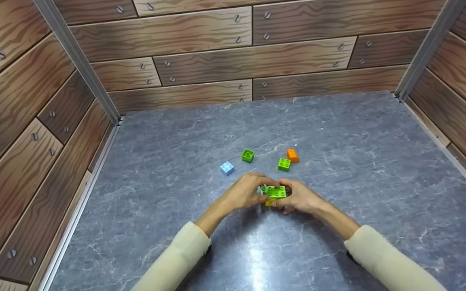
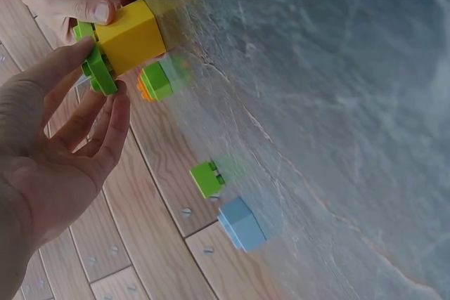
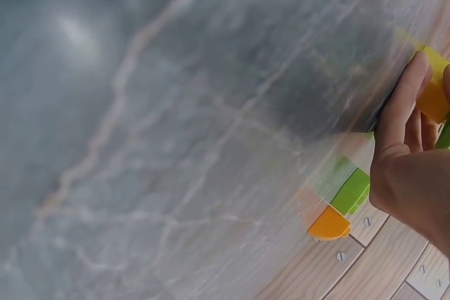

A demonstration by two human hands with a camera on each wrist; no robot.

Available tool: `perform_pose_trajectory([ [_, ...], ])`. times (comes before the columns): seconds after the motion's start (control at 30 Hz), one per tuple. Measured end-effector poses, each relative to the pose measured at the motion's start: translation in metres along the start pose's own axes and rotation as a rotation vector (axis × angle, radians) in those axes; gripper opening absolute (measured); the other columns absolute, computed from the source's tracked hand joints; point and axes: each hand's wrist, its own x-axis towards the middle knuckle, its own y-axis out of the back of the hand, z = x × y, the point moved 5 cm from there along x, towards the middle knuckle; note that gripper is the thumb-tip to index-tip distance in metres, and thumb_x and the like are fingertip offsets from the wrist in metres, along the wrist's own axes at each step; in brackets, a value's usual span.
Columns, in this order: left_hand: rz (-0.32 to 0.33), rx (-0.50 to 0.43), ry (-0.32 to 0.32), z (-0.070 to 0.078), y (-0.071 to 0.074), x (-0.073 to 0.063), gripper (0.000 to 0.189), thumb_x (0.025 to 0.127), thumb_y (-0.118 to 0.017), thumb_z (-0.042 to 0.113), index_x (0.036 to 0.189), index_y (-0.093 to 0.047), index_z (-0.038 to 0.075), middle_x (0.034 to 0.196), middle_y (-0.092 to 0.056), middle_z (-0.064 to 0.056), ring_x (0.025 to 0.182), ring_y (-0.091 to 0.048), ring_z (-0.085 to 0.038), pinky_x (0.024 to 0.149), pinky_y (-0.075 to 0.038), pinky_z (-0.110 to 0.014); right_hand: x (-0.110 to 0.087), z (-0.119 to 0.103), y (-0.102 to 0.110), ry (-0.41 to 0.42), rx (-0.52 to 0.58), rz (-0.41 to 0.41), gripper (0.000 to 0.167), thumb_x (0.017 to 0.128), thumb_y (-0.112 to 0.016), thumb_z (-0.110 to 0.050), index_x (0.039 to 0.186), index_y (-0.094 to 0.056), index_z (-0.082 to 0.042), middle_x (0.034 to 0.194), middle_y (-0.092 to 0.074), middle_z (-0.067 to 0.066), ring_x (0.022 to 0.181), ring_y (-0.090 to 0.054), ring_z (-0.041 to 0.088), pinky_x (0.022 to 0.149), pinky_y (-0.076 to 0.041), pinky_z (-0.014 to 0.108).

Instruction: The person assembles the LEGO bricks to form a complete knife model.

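Note:
Both hands meet around a small stack of toy building bricks close over the table. On top is a green studded brick [image 1: 276, 192], and beneath it a yellow brick [image 2: 132, 36] shows. My left hand [image 1: 246, 192] pinches the green brick between thumb and fingers at its left side. From the right, my right hand [image 1: 303, 198] grips the stack, its thumb lying along the yellow brick in the left wrist view. Fingers hide part of the stack. In the right wrist view the yellow brick [image 3: 434, 86] appears only partly, at the edge.
Beyond the hands lie a light blue brick [image 1: 227, 168], a green brick [image 1: 248, 155] with its hollow side up, another green brick [image 1: 284, 164] and an orange curved brick [image 1: 293, 155] beside it. Wood-patterned walls [image 1: 200, 68] enclose the grey marbled table [image 1: 168, 161].

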Motion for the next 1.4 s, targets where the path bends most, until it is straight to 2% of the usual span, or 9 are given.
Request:
perform_pose_trajectory([
  [0.27, -0.012, -0.011, 0.034, -0.0017, 0.0011, 0.0022, 0.039, 0.092, -0.079, 0.011, 0.130, -0.073, 0.012, 0.124, -0.074, -0.002, 0.116, -0.067, -0.017, 0.102, -0.051, -0.029, 0.0009, -0.0016, -0.0006, 0.005, -0.003, 0.022, 0.049, 0.091, -0.079, -0.006, 0.133, -0.057, 0.003, 0.105, -0.071, 0.015, 0.084, -0.071, 0.022, 0.062, -0.062, 0.033],
  [0.9, -0.037, -0.025, 0.056, -0.0035, 0.0023, 0.0012, 0.041, 0.092, -0.079, 0.011, 0.132, -0.072, 0.012, 0.127, -0.073, -0.002, 0.117, -0.067, -0.017, 0.100, -0.052, -0.028, 0.0007, 0.0014, -0.0013, -0.015, 0.033, 0.037, 0.048, 0.088, -0.082, -0.006, 0.131, -0.059, 0.000, 0.104, -0.072, 0.012, 0.078, -0.067, 0.020, 0.061, -0.061, 0.032],
  [1.1, -0.041, -0.013, 0.074, -0.0036, 0.0037, 0.0006, 0.040, 0.093, -0.078, 0.011, 0.133, -0.072, 0.012, 0.127, -0.073, -0.001, 0.111, -0.068, -0.015, 0.096, -0.054, -0.026, 0.0029, 0.0025, -0.0017, -0.031, 0.030, 0.049, 0.049, 0.087, -0.083, -0.006, 0.131, -0.061, -0.002, 0.105, -0.073, 0.011, 0.080, -0.068, 0.020, 0.061, -0.061, 0.032],
  [1.4, -0.034, 0.035, 0.063, 0.0011, 0.0026, 0.0016, 0.040, 0.093, -0.079, 0.012, 0.132, -0.073, 0.012, 0.128, -0.073, -0.001, 0.119, -0.067, -0.018, 0.100, -0.053, -0.029, 0.0015, 0.0018, -0.0012, -0.016, 0.029, 0.045, 0.048, 0.087, -0.082, -0.004, 0.129, -0.061, 0.000, 0.104, -0.073, 0.012, 0.080, -0.069, 0.020, 0.060, -0.061, 0.032],
])
